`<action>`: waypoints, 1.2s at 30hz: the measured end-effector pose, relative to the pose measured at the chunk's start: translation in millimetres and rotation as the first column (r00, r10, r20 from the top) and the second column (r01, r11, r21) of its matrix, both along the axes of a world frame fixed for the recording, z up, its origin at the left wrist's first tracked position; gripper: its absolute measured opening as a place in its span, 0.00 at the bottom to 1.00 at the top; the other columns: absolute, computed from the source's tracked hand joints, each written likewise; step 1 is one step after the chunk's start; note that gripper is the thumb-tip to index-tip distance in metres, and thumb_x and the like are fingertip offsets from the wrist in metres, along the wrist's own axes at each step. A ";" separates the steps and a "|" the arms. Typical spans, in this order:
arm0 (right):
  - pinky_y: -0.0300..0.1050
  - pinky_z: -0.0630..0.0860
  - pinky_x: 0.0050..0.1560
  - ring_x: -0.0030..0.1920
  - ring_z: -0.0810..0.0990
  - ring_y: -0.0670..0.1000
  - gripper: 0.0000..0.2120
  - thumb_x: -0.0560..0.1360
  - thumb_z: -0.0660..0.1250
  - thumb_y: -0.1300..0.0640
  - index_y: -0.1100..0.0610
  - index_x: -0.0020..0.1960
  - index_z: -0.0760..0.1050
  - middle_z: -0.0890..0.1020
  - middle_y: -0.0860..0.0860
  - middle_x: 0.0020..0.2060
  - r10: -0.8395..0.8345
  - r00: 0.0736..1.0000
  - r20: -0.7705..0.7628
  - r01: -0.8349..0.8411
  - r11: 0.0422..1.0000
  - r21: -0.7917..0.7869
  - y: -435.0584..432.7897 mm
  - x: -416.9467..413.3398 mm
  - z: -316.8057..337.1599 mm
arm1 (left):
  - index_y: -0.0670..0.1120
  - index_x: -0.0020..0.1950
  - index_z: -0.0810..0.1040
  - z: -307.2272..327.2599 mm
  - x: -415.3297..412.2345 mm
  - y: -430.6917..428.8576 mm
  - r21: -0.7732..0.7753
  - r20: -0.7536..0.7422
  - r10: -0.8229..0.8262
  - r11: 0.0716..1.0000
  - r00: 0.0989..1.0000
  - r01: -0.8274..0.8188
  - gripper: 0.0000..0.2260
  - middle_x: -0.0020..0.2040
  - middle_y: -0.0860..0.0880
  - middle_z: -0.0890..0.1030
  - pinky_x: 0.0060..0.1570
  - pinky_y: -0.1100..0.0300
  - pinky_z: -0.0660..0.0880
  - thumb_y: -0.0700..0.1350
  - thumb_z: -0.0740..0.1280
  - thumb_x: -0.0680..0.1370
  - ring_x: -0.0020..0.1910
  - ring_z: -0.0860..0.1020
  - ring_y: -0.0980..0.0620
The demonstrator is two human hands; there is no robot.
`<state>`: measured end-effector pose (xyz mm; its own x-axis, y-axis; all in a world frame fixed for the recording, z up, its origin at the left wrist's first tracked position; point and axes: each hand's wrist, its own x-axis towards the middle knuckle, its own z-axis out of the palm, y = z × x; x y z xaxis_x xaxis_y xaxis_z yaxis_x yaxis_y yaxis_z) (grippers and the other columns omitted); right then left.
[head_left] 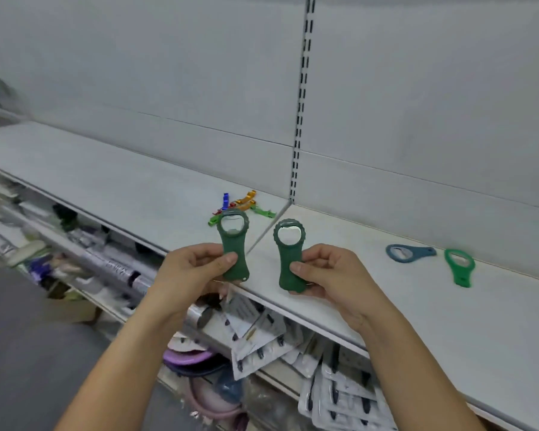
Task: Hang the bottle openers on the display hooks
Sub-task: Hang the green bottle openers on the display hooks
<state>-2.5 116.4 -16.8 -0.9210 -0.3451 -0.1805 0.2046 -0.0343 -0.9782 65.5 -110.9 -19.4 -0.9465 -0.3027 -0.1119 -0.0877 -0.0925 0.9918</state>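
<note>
2 dark green openers are held upright over the front edge of a pale shelf point(112, 169). The left opener point(234, 244) is pinched at its handle by the left hand point(190, 275), with the thumb laid across the front and the fingers closed behind. The right opener point(288, 255) is gripped the same way by the right hand point(330, 275), thumb on the front of the handle, fingers curled at the back. Both ring ends are pointed up, and the 2 openers are kept a little apart, side by side.

On the shelf to the right, a blue opener point(409, 252) and a bright green opener point(459, 266) are laid flat, just beside each other and well apart from the hands. Behind the left opener, a small heap of coloured pieces point(241, 204) in blue, orange, red and green is seen on the shelf near the back; what they are cannot be told for certain.

The back wall is formed of plain grey panels point(168, 73), divided by a slotted upright point(302, 98) that runs down to the shelf. No opener is hung on it.

Below the shelf, a lower level is crowded with packaged goods point(339, 396) in clear blister cards, a metal cylinder point(199, 317) and purple rings point(187, 357); the details are blurred.
</note>
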 end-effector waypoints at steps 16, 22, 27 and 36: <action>0.53 0.82 0.50 0.43 0.85 0.58 0.09 0.73 0.74 0.67 0.62 0.52 0.81 0.83 0.69 0.47 0.433 0.898 -0.071 -0.426 0.899 0.100 -412.1 89.2 -29.2 | 0.39 0.54 0.84 -46.0 179.2 -340.2 0.012 0.005 0.527 0.850 0.850 -0.527 0.08 0.47 0.40 0.87 0.49 0.52 0.83 0.34 0.71 0.76 0.46 0.85 0.45; 0.57 0.81 0.49 0.45 0.82 0.59 0.07 0.73 0.73 0.67 0.64 0.50 0.80 0.81 0.71 0.50 0.596 0.802 -0.043 -0.589 0.801 0.110 -540.1 125.4 -43.3 | 0.41 0.54 0.83 -60.2 238.1 -435.8 0.045 -0.005 0.729 0.684 0.685 -0.728 0.08 0.46 0.43 0.87 0.46 0.53 0.84 0.33 0.70 0.76 0.44 0.85 0.47; 0.51 0.82 0.45 0.43 0.82 0.57 0.08 0.73 0.73 0.69 0.67 0.52 0.79 0.81 0.72 0.50 0.690 0.724 -0.018 -0.685 0.722 0.094 -643.4 139.0 -55.5 | 0.42 0.51 0.83 -71.1 260.2 -508.7 0.074 0.005 0.815 0.577 0.579 -0.813 0.08 0.43 0.44 0.87 0.42 0.54 0.84 0.32 0.71 0.75 0.39 0.85 0.49; 0.56 0.83 0.49 0.46 0.84 0.61 0.11 0.72 0.73 0.70 0.69 0.54 0.78 0.82 0.71 0.50 0.709 0.705 -0.013 -0.709 0.705 -0.001 -847.2 100.6 -58.7 | 0.41 0.53 0.82 -60.1 236.6 -687.6 0.012 -0.011 0.888 0.459 0.459 -0.888 0.10 0.42 0.44 0.87 0.39 0.55 0.84 0.32 0.73 0.73 0.38 0.85 0.49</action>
<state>98.2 -730.8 -75.5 -0.4060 -0.8982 -0.1687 0.1603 0.1118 -0.9807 302.1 -798.5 -79.5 -0.1675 -0.9802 -0.1055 0.0572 -0.1165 0.9915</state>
